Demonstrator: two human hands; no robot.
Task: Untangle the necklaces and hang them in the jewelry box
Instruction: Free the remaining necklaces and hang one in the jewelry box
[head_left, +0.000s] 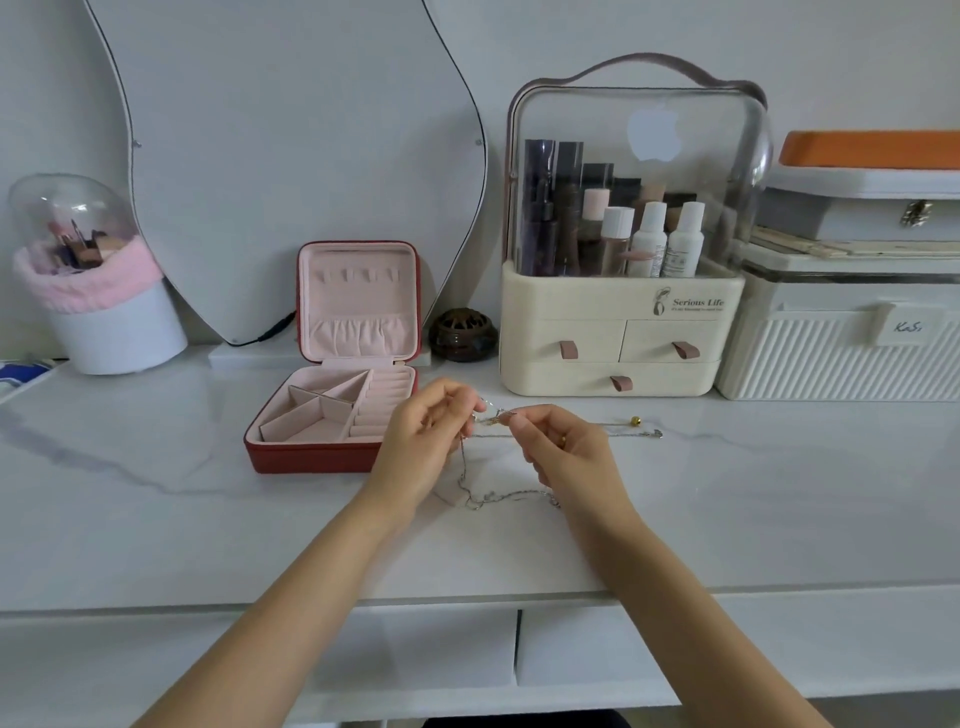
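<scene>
A red jewelry box (311, 457) with pink lining stands open on the white table, its lid upright with small hooks (358, 274) near the top. Just right of the box, my left hand (426, 441) and my right hand (561, 447) each pinch a tangle of thin silver necklaces (496, 417) held between them above the table. One chain hangs down from my left fingers and trails on the table (498, 496). Another strand runs right along the table to a gold bead (635, 420) and a silver end (655, 433).
A cream cosmetic organizer (618, 332) with bottles stands behind the hands. White storage boxes (841, 353) sit at the right, a dark round pot (462, 335) and a mirror (291, 156) behind the box, and a brush holder (104, 312) at the left. The table edge (467, 597) is near me.
</scene>
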